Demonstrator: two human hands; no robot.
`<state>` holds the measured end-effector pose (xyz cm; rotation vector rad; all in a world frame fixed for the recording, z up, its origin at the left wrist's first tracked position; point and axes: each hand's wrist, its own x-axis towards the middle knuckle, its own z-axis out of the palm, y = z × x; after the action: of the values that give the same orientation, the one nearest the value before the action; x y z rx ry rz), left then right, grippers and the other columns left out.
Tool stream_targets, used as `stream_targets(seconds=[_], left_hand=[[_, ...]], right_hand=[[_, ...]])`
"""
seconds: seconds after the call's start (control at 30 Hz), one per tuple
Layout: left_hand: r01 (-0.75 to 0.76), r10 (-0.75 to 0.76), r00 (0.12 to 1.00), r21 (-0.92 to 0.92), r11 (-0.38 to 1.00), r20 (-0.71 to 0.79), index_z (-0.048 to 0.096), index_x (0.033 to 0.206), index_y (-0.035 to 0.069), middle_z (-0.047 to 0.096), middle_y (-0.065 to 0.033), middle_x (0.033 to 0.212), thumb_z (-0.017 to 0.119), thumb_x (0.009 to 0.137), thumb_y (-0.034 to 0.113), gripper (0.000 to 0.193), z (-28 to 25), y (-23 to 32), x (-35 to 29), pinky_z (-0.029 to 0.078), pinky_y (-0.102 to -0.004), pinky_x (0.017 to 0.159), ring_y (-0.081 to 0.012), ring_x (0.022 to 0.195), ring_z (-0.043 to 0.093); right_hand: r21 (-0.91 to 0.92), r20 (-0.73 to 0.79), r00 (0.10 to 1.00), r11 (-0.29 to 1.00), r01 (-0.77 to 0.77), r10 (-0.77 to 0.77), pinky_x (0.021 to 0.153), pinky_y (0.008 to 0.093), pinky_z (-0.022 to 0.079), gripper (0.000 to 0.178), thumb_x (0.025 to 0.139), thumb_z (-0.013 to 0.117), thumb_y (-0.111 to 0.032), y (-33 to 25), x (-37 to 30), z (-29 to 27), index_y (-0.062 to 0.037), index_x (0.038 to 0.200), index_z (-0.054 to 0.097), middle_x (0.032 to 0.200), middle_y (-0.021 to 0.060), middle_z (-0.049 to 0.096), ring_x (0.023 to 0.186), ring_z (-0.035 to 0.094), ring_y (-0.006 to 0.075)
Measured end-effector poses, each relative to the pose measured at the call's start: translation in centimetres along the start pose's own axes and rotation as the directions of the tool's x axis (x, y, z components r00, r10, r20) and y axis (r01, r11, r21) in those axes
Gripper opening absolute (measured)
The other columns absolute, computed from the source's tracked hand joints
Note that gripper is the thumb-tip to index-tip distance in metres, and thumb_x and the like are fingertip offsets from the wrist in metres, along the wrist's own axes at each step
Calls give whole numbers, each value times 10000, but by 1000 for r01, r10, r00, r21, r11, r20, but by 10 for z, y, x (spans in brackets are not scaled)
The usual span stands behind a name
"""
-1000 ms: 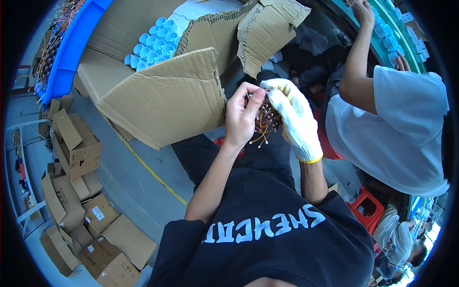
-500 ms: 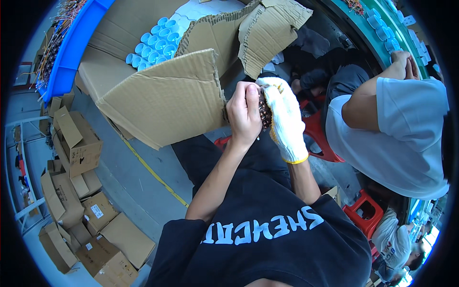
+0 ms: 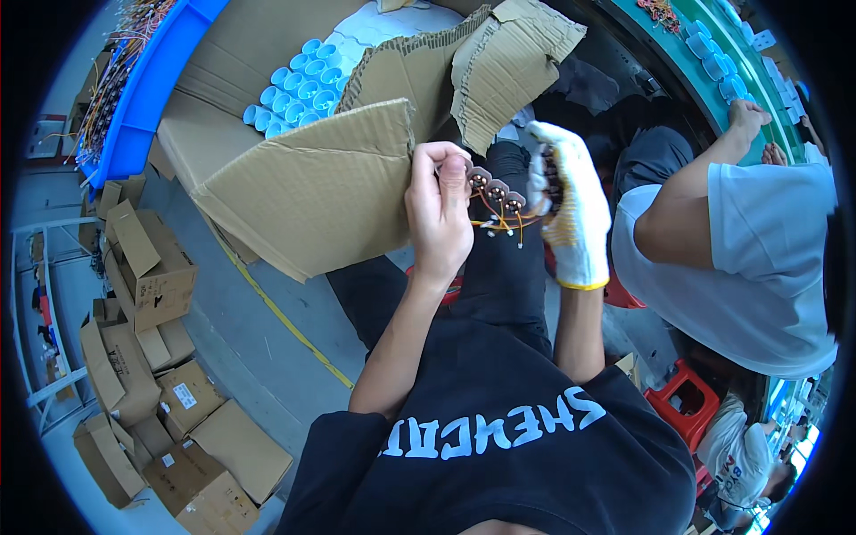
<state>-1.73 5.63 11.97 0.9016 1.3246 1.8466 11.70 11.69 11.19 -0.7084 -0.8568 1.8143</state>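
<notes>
My bare left hand [image 3: 437, 214] pinches one end of a short strip of small round circuit boards [image 3: 496, 191]. Thin orange and yellow wires with small white connectors dangle below the strip. In my right hand [image 3: 580, 223], covered by a white knitted glove with a yellow cuff, is a dark stack of similar boards [image 3: 554, 183], partly hidden by the fingers. Some wires stretch from the strip toward the glove. Both hands are above my lap, just right of a torn cardboard flap [image 3: 308, 192].
Inside the large carton are rows of light-blue cups [image 3: 294, 94]. A blue bin [image 3: 147, 98] of wired parts stands at the upper left; several empty cartons [image 3: 152, 267] lie on the left floor. To my right sits a co-worker [image 3: 731, 259] beside a green conveyor [image 3: 704, 98].
My hands, earlier pressed together around the boards, have separated. The gloved right hand moved right with the stack, leaving a strip of boards exposed in my left hand.
</notes>
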Motion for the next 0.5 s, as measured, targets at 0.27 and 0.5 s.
stream_targets(seconds=[0.27,0.5], left_hand=[[146,-154,983,78,986,103,483,912,78,466,21,723,366,1018,302,274,8,11,-3,280,-175,466,-8,550,357],[581,-470,812,-407,705,346,496,881,88,477,31,689,403,1004,317,276,-2,19,6,281,-171,434,-1,515,361]], right_hand=[[-641,203,979,751,159,-35,700,223,464,283,857,646,-183,-19,-22,29,-33,1092,598,925,23,616,777,565,81],[-483,192,977,876,10,95,739,227,449,293,825,654,-160,-27,-19,24,-29,1075,580,876,29,617,801,563,82]])
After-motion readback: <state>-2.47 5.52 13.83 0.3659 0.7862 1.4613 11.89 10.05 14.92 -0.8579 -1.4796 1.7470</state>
